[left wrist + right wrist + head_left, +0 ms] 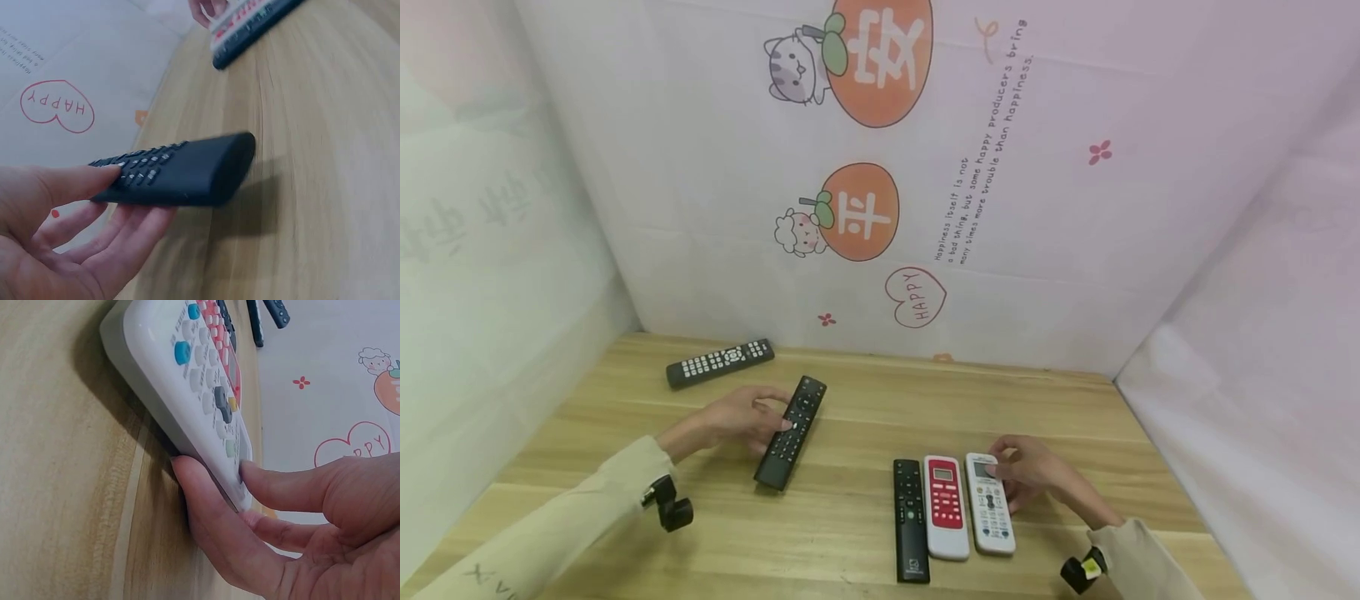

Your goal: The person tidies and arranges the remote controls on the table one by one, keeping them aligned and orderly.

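L hand held a slim black rect. plastic remote w/ small light btns: grip narrow, thumb on the btn face, other fingers underneath. That remote was tilted & up off the pale wood-grain table, L of centre, its shadow showing below it in the L wrist view.

R hand pinched a white rounded-corner plastic remote w/ grey screen, blue & grey btns, gripping near the screen end; fingers close together on it. It was R of centre, outermost of a row of 3. Couldn't tell if its whole underside touched the table.

Just L of it, a narrow gap betw., lay a white plastic remote w/ red face panel, btns up; next to that, v. close, a long black plastic remote w/ one green btn. Well apart, at back L nr the wall, lay a black plastic remote w/ rows of white btns, set at a slant.

White fabric walls boxed in the table on 3 sides, all 5 remotes inside that space. Back one bore orange fruit prints & a red heart outline reading HAPPY. Cream sleeves covered both forearms; small black cam at each wrist.
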### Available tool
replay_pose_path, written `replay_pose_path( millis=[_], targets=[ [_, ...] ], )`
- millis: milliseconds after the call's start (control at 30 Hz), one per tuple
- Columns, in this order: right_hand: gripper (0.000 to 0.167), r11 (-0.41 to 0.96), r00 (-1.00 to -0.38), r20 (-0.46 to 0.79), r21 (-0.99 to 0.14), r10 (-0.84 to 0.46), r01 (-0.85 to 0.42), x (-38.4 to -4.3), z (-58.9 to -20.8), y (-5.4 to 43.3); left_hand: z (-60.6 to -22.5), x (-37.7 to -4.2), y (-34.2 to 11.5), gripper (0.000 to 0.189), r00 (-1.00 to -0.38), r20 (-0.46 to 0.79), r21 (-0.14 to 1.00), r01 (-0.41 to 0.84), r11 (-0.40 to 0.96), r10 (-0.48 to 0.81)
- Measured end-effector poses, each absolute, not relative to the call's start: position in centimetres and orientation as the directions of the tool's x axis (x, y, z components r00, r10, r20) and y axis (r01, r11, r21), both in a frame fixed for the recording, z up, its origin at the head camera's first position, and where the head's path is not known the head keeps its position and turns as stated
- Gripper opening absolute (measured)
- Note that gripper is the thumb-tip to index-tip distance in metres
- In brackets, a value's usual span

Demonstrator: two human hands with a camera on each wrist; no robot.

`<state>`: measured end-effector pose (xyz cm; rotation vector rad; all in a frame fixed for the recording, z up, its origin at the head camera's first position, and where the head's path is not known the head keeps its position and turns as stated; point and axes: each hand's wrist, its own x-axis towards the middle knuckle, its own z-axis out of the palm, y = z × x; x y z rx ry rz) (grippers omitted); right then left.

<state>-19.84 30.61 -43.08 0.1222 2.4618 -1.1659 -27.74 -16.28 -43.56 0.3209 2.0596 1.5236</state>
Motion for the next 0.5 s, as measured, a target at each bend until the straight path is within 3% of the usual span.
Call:
replay_pose_path(
  millis=[300,500],
  targets=[
    [0.026,0.636,-0.91,-0.408,-0.722,-0.076,0.271,-19.9,-43.2,30.7,-44.0,-27.3,-15.7,0.072,-0.82,-0.317,0.947,-0.249,0.202,0.476],
    [0.027,0.638,-0.91,-0.408,-0.721,-0.072,0.272,-19.8,-43.1,30.6,-44.2,-26.8,-15.0,0.072,-0.822,-0.302,0.953,-0.254,0.164,0.483]
  ],
)
